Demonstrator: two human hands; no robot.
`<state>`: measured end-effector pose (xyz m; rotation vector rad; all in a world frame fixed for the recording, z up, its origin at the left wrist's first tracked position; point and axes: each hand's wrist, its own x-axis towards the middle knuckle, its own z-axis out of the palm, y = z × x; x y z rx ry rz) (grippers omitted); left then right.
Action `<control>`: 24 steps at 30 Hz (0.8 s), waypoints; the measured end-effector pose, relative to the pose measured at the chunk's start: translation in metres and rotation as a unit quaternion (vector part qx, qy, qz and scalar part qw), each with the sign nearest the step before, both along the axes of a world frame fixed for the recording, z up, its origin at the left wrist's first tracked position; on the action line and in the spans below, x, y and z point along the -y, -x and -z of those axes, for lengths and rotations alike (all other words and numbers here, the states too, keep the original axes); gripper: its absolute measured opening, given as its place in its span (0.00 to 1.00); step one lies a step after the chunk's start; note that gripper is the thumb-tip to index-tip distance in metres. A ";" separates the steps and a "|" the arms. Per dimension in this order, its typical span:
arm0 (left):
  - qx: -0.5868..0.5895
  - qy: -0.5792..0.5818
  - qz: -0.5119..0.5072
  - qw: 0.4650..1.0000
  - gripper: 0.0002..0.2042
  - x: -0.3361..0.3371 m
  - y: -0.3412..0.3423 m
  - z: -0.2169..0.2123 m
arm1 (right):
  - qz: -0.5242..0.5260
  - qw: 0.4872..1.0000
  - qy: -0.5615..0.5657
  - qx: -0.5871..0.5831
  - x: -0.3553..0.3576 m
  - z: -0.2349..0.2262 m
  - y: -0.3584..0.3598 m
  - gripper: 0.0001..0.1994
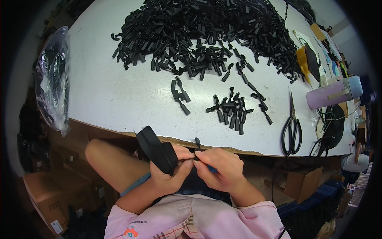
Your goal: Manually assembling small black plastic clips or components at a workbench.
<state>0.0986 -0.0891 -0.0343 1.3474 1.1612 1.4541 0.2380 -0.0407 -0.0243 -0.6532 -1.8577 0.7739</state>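
Observation:
My left hand (pixel 169 179) is closed around a folded bundle of black zipper tape (pixel 155 148), just off the table's front edge. Fingertips of my right hand (pixel 225 169) meet those of the left and pinch a black zipper slider (pixel 197 142) at the tape's end. Its pull sticks up above the fingers, while the slider's body is mostly hidden. On the table ahead lies a small cluster of black zipper sliders (pixel 229 108) with rectangular pulls. A few more sliders (pixel 180 95) lie to its left.
A large heap of sliders (pixel 171 30) covers the far part of the white table (pixel 99 87). Black-handled scissors (pixel 292 133) and a lilac bottle (pixel 328 94) are on the right. A clear plastic bag (pixel 53 85) hangs at the left edge. Cardboard boxes (pixel 59 191) stand below.

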 end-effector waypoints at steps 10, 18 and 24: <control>0.039 0.041 -0.018 0.998 0.08 0.000 0.001 -0.005 | -0.049 0.971 0.236 -0.011 0.004 -0.005 0.000 0.06; 0.108 0.038 0.004 0.993 0.08 -0.003 0.005 -0.005 | -0.126 0.887 0.413 -0.162 0.003 0.001 0.001 0.04; 0.242 0.117 0.054 0.962 0.08 -0.007 0.008 -0.007 | -0.170 0.834 0.486 -0.197 0.003 0.001 0.001 0.03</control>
